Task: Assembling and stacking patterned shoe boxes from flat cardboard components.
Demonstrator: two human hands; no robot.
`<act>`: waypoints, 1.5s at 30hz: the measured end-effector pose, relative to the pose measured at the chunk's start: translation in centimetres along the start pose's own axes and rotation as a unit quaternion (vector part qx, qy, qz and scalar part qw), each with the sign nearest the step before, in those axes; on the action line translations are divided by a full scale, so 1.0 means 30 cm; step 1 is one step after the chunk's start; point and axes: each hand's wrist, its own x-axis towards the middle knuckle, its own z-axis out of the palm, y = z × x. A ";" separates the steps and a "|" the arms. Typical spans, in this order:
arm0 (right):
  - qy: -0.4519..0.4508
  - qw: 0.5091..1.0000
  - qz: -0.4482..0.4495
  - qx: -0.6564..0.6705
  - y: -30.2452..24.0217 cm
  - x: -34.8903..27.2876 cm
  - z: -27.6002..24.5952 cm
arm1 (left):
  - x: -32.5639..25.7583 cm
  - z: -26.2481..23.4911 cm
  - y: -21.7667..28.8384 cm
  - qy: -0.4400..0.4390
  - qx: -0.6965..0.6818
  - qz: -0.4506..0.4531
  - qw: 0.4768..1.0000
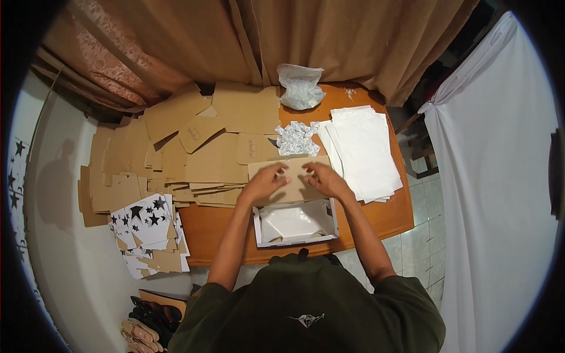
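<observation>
cardboard lid (pixel 292 176) partly hidden by left hand (pixel 264 183), right hand (pixel 325 181)

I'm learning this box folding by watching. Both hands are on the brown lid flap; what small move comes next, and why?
Probably fold the brown lid flap down toward the open white box: the left hand and right hand press along it, and the box lies open beneath.

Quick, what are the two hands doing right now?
Left hand: fingers curled, pressing on the brown cardboard lid of the open box.
Right hand: the same, gripping the lid's right part.
</observation>
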 end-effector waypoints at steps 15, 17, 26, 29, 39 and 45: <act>-0.002 0.994 0.031 -0.103 0.359 0.624 0.018 | 0.592 -0.041 -0.377 0.041 0.147 -0.097 0.983; -0.009 0.994 0.033 -0.105 0.437 0.637 0.043 | 0.625 -0.005 -0.378 0.014 0.151 -0.098 0.984; -0.046 0.990 0.079 -0.108 0.477 0.627 0.078 | 0.630 0.034 -0.331 -0.041 0.189 -0.100 0.976; -0.030 0.994 0.067 -0.079 0.450 0.626 0.081 | 0.626 0.025 -0.314 -0.043 0.176 -0.107 0.978; 0.020 0.993 0.114 0.024 0.429 0.626 0.089 | 0.637 0.013 -0.271 -0.054 0.136 -0.135 0.980; 0.039 0.994 0.092 0.042 0.347 0.581 0.013 | 0.588 -0.014 -0.215 -0.010 0.123 -0.099 0.987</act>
